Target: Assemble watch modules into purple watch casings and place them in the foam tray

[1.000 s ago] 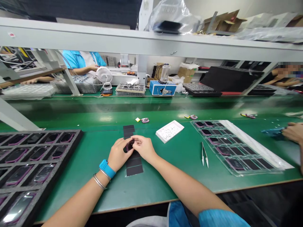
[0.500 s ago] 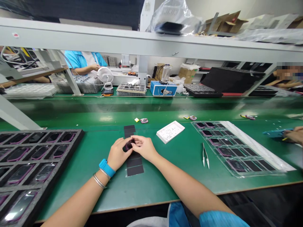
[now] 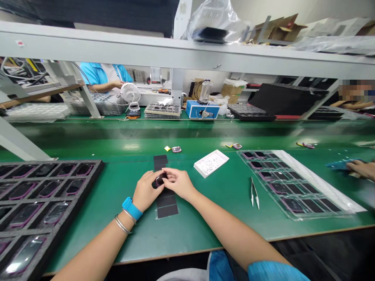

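My left hand (image 3: 148, 190) and my right hand (image 3: 181, 184) meet over a strip of black rectangular sheets (image 3: 167, 210) on the green table. Between their fingertips is a small dark-faced, purple-rimmed device casing (image 3: 160, 179), partly hidden by the fingers. Both hands are closed, with thumbs and fingers pinching its edges. To the right of my right hand lies a shallow white box (image 3: 211, 163) with many tiny dark pieces in it. Farther right, white-tipped tweezers (image 3: 254, 193) rest on the table.
At left stands a grey foam tray (image 3: 66, 191) of purple-rimmed casings. A clear plastic tray (image 3: 293, 183) with casings and black sheets lies at right. Behind, a green conveyor belt (image 3: 134, 140) carries small units with yellow tabs. A co-worker's hand (image 3: 363, 168) is at far right.
The small units on the belt have shifted slightly left. At far right, the co-worker's hand has moved left over the blue item. My hands and the casing look almost unchanged.
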A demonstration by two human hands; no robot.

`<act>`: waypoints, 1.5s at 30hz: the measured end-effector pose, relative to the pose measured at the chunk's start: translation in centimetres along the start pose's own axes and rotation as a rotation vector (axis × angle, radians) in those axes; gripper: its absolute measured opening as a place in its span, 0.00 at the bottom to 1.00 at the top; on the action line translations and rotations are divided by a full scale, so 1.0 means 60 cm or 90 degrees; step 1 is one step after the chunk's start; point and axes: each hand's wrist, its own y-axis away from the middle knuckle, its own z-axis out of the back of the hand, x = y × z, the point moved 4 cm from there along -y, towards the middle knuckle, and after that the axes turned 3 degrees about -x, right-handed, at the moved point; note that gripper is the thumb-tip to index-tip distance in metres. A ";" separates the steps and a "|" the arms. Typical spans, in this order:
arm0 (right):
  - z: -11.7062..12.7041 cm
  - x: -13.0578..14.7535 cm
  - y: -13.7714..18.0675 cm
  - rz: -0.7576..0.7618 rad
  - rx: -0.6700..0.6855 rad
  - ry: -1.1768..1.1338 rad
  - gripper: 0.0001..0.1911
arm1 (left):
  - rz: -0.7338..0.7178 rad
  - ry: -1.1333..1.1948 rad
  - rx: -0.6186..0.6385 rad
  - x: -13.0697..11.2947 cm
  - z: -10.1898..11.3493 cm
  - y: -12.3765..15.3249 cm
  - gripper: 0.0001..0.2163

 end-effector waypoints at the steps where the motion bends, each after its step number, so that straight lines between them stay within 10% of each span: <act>1: 0.000 0.000 0.000 0.001 -0.001 0.000 0.20 | 0.002 0.001 0.002 0.000 0.000 0.000 0.16; 22: -0.003 0.002 0.001 -0.021 0.021 -0.032 0.22 | 0.054 0.064 0.018 0.001 0.003 -0.004 0.15; 30: 0.034 -0.005 -0.017 0.036 -0.140 -0.019 0.15 | 0.095 0.077 0.025 0.002 0.004 -0.008 0.15; 45: 0.010 0.013 -0.007 0.052 -0.017 0.044 0.14 | 0.054 0.081 0.029 0.002 0.008 -0.006 0.17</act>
